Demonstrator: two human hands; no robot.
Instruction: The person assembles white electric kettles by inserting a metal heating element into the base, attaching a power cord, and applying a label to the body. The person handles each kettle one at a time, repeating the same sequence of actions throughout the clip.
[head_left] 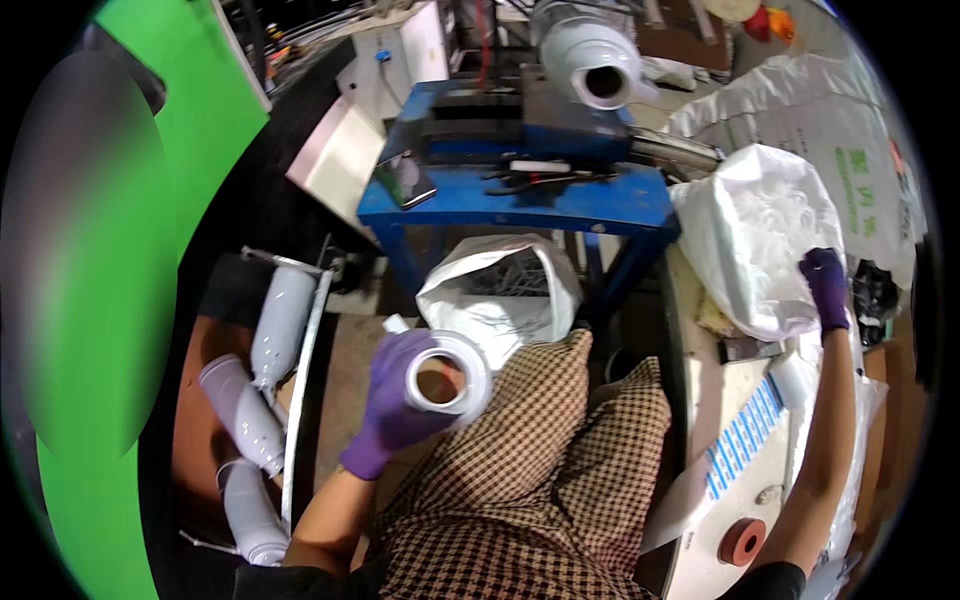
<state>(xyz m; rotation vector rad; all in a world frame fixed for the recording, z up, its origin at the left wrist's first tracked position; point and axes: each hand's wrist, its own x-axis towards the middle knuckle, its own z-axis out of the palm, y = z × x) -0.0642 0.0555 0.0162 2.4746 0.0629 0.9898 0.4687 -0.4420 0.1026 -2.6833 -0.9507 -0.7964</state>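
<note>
My left hand [392, 400], in a purple glove, grips a short white plastic pipe fitting [450, 372] with its open round end facing up at me, held over my checked lap. My right hand [826, 288], also in a purple glove, reaches out to the right and grasps the rim of a large white plastic sack [760, 235] that stands open beside me. What lies inside the sack is not clear.
A blue metal machine table [520, 195] stands ahead with a phone [405, 180], hand tools and a white pipe piece [592, 62] above it. A white bag of scrap [505, 290] sits below. Several white fittings [255, 400] lie at left. A red ring [742, 541] lies at right.
</note>
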